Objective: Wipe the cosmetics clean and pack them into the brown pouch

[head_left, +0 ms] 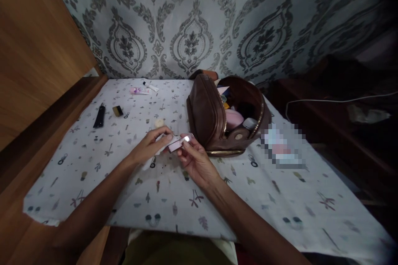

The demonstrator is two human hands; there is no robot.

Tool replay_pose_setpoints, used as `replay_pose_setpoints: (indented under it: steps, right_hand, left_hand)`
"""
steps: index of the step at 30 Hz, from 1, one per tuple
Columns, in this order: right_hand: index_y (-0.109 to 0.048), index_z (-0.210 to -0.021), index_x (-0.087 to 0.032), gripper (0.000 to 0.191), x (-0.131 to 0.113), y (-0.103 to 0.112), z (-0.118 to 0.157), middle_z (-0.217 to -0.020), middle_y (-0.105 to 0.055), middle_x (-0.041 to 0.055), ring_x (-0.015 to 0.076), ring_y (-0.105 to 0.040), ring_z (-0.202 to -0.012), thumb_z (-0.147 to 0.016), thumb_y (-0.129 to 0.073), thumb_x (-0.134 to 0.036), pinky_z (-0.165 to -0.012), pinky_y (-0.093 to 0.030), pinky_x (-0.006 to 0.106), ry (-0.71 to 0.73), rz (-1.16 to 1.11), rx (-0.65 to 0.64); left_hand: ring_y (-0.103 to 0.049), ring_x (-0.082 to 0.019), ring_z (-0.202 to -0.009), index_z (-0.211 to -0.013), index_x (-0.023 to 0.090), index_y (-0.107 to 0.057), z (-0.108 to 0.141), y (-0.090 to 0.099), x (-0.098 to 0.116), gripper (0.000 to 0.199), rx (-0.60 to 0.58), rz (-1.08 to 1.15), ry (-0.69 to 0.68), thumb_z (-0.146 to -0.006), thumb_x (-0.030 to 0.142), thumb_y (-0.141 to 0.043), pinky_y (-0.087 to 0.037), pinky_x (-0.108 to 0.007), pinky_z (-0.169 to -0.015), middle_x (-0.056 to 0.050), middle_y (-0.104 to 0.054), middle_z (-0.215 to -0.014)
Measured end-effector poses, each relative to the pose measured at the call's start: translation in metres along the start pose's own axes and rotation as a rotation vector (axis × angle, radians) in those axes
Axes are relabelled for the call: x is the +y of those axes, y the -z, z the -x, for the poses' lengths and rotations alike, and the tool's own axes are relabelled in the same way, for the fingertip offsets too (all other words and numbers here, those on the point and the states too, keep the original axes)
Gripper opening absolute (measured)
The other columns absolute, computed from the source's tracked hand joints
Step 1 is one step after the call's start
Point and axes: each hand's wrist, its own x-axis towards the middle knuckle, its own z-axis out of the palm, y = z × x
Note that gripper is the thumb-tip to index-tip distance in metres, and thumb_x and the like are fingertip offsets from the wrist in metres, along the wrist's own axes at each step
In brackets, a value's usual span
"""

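Note:
Over the middle of the table, my right hand pinches a small pale pink item with a shiny, light-reflecting end. It looks like a little box or cosmetic case, but its exact kind is unclear. My left hand is closed on a white tissue or wipe, pressed against the item's left end. Part of the tissue hangs below the left fingers. A round cream-coloured piece lies just beyond the left hand. Right of my hands stands an unzipped brown leather bag, with a pink pouch and other things inside.
At the left lie a black tube and a small black-and-gold piece. Further back are a pink-and-white tube and a thin white tube. A blurred-out packet sits right of the bag. A wooden cabinet borders the left.

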Motion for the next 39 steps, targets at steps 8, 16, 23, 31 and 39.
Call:
replay_pose_setpoints:
  steps: [8,16,23,31,39]
  right_hand:
    - [-0.071,-0.083,-0.021,0.035,-0.002,0.003,-0.002,-0.080,-0.073,-0.0039,0.0084,-0.071,-0.072,-0.058,-0.096,-0.022,-0.062,-0.055,0.013,-0.022,-0.074,-0.027]
    - [-0.067,-0.075,-0.020,0.032,0.004,0.000,0.000,-0.073,-0.072,-0.0026,0.0103,-0.071,-0.064,-0.061,-0.094,-0.029,-0.049,-0.048,0.013,0.075,0.155,-0.023]
    - [-0.071,-0.077,-0.021,0.033,0.005,0.002,-0.001,-0.076,-0.072,-0.0023,0.0089,-0.067,-0.062,-0.058,-0.095,-0.031,-0.051,-0.048,0.015,-0.002,0.156,-0.051]
    - [-0.071,-0.078,-0.021,0.030,0.005,0.006,-0.007,-0.077,-0.070,-0.0030,0.0073,-0.063,-0.063,-0.060,-0.094,-0.029,-0.052,-0.049,0.014,-0.054,-0.015,0.003]
    - [-0.065,-0.076,-0.020,0.035,0.012,0.005,-0.001,-0.073,-0.070,-0.0016,0.0074,-0.058,-0.057,-0.064,-0.092,-0.039,-0.045,-0.039,0.015,-0.122,0.119,-0.026]
  left_hand:
    - [-0.051,-0.011,-0.054,-0.094,0.018,-0.059,0.001,0.005,0.004,0.038,-0.004,0.172,0.000,-0.095,0.055,-0.052,-0.038,-0.022,-0.051,0.002,-0.059,-0.063]
    - [-0.053,-0.008,-0.055,-0.086,0.019,-0.054,0.003,-0.004,0.001,0.033,-0.024,0.158,-0.053,-0.091,0.050,-0.060,-0.043,-0.021,-0.057,0.004,-0.057,-0.066]
    - [-0.044,-0.006,-0.042,-0.078,0.019,-0.049,0.000,-0.014,-0.002,0.043,0.065,0.348,0.046,-0.085,0.060,-0.064,-0.034,-0.019,-0.042,0.007,-0.051,-0.058]
    - [-0.061,-0.014,-0.062,-0.107,0.018,-0.063,0.008,-0.018,0.004,0.041,0.116,0.092,-0.150,-0.099,0.053,-0.043,-0.050,-0.027,-0.062,-0.002,-0.064,-0.075]
    - [-0.058,-0.015,-0.067,-0.101,0.019,-0.064,0.009,-0.011,0.008,0.034,0.122,-0.292,-0.194,-0.100,0.046,-0.044,-0.046,-0.026,-0.067,0.000,-0.064,-0.074]
